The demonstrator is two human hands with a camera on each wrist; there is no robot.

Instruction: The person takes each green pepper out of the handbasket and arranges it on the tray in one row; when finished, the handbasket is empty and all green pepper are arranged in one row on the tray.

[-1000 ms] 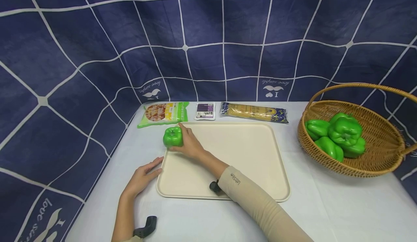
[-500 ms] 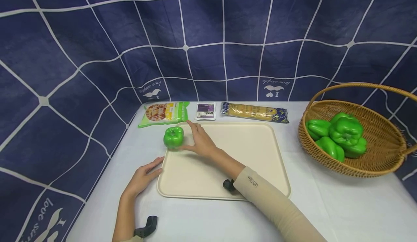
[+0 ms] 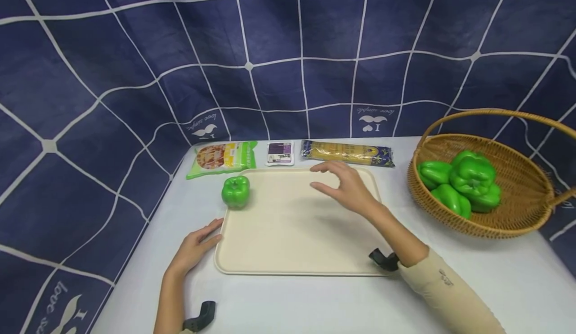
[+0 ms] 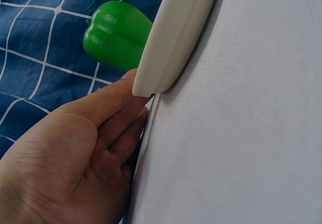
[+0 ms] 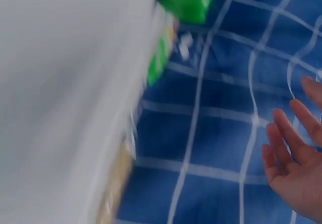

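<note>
A green bell pepper (image 3: 236,192) stands upright in the far left corner of the cream tray (image 3: 288,254); it shows again as a green pepper (image 4: 118,35) past the tray edge in the left wrist view. My left hand (image 3: 191,251) rests on the table with its fingers against the tray's left side, fairly straight. Above the right part of the tray my right hand (image 3: 348,189) hovers with thumb and fingers spread, holding nothing. To its right, a wicker basket (image 3: 526,214) holds several green bell peppers (image 3: 472,174). The right wrist view is blurred.
Behind the tray lie a green food bag (image 3: 222,158), a small purple-and-white pack (image 3: 280,153) and a pack of spaghetti (image 3: 346,153). The basket's tall handle (image 3: 499,112) arches up. A blue checked cloth (image 3: 279,39) hangs at the back and left.
My right hand has let go of the bell pepper on the tray and moved right, away from it. The left hand stays at the tray's edge. The head view has shifted slightly.
</note>
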